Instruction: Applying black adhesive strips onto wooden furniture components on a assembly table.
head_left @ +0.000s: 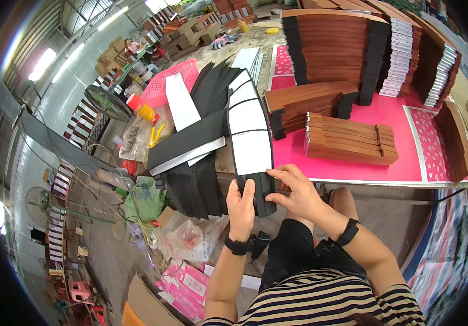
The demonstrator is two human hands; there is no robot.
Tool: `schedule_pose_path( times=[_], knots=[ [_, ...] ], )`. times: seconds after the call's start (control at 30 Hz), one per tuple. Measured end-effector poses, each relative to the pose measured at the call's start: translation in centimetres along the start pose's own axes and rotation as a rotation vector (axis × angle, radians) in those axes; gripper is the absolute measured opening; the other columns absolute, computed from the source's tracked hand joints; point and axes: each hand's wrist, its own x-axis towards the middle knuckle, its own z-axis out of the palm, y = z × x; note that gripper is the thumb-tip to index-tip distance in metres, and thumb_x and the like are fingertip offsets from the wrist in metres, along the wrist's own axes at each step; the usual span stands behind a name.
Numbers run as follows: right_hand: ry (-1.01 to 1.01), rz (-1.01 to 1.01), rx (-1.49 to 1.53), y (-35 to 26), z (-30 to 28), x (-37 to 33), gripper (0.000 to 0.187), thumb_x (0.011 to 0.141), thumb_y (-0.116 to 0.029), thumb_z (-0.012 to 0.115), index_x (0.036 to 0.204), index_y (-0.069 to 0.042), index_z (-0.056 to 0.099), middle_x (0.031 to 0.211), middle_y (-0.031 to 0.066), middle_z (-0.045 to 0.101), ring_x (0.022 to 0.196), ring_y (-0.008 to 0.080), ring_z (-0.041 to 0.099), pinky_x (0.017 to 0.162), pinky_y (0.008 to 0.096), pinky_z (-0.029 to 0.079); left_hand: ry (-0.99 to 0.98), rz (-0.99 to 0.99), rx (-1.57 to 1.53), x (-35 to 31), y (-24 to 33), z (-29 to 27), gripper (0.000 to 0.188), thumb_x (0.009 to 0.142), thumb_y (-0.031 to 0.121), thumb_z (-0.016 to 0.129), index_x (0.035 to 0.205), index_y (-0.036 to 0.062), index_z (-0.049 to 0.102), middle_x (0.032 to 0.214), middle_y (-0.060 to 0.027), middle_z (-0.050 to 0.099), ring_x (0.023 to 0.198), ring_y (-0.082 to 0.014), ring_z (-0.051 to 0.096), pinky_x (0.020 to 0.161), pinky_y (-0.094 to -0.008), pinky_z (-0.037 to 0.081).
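Note:
My left hand [241, 204] grips the near end of a long black strip with white backing panels [249, 130], thumb on top. My right hand [293, 187] pinches the same strip's near right corner, where the white backing paper ends. The strip reaches away from me over a fanned pile of black strips [196, 179] on the table's left part. Both wrists wear black bands.
Stacks of brown wood-look boxes [348, 138] lie on a pink sheet [386, 111] covering the table, with taller stacks [331, 49] behind. A pink basket [163, 87], an orange tube and a fan [106, 102] sit to the left. Bags and pink packets litter the floor.

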Motion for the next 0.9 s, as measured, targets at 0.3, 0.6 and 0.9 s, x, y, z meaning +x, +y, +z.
schedule_pose_path(
  times=[0.3,0.6,0.9],
  knots=[
    [-0.010,-0.029,-0.159,-0.6,-2.5,0.1,0.061,0.072,-0.011,0.085,0.128,-0.007,0.061,0.112,0.0114,0.056,0.078,0.0222,0.063,0.069,0.0311,0.054,-0.055,0.013,0.179,-0.2,-2.0,1.6,0.030,0.107,0.026,0.047,0.088,0.0043,0.056,0.080,0.0067,0.050,0.072,-0.0003,0.038,0.061,-0.0194,0.033],
    [-0.128,-0.109,-0.244,0.0,-1.9,0.5,0.065,0.071,-0.026,0.085,0.127,-0.004,0.059,0.112,0.0183,0.056,0.100,0.0394,0.062,0.082,0.0435,0.053,-0.102,0.142,0.483,-0.6,-2.2,0.1,0.028,0.102,0.023,0.056,0.089,-0.0011,0.060,0.074,0.0015,0.052,0.072,-0.0058,0.045,0.061,-0.0260,0.041],
    [-0.164,-0.208,-0.328,-1.7,-1.0,1.1,0.047,0.079,-0.018,0.079,0.120,-0.002,0.062,0.107,0.0173,0.061,0.086,0.0369,0.066,0.071,0.0421,0.056,-0.084,0.117,0.461,-0.5,-1.1,-0.3,0.030,0.101,0.023,0.059,0.082,0.0000,0.054,0.069,0.0018,0.049,0.065,-0.0045,0.040,0.054,-0.0256,0.036]
  ],
)
